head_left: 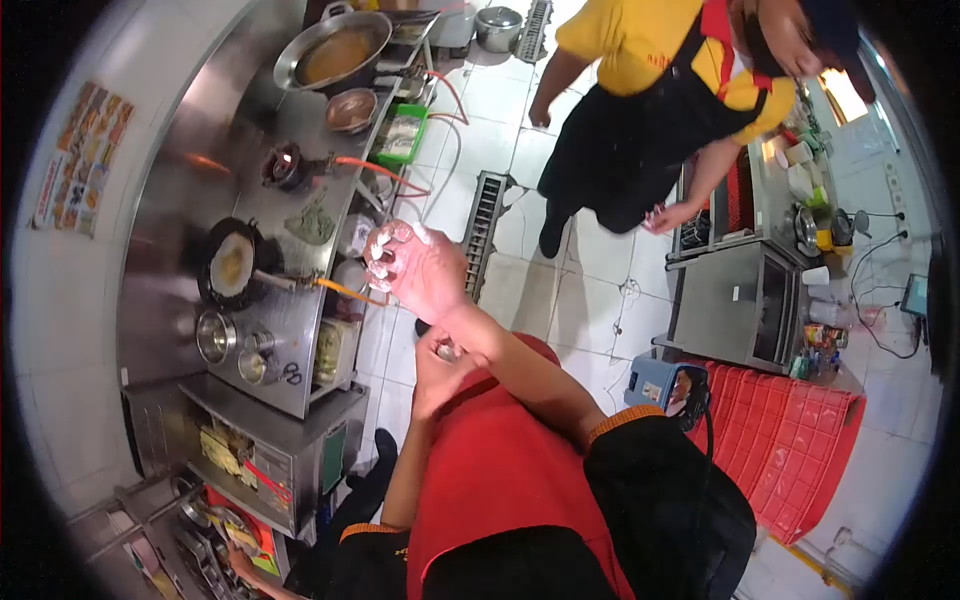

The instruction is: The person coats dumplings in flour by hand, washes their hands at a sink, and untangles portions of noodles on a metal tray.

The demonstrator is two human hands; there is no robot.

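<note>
My right hand [420, 272] is raised in front of me, its palm and half-bent fingers coated with white powder or dough. The fingers stand apart and hold nothing that I can see. Just below it, my left hand [440, 365] is closed beside my right forearm; something whitish shows at its fingers, too small to name. Whether it touches the forearm, I cannot tell. To the left of both hands, a dark pan [232, 262] with a pale, yellow-centred food in it sits on the steel counter [290, 330].
A large wok [335, 55] of brownish liquid, metal bowls [216, 338] and scissors [291, 374] are on the counter. Orange gas hoses [350, 292] hang off its edge. A co-worker [650, 110] in yellow stands ahead right. A red crate [780, 430] lies right; another person's hand [243, 563] shows lower left.
</note>
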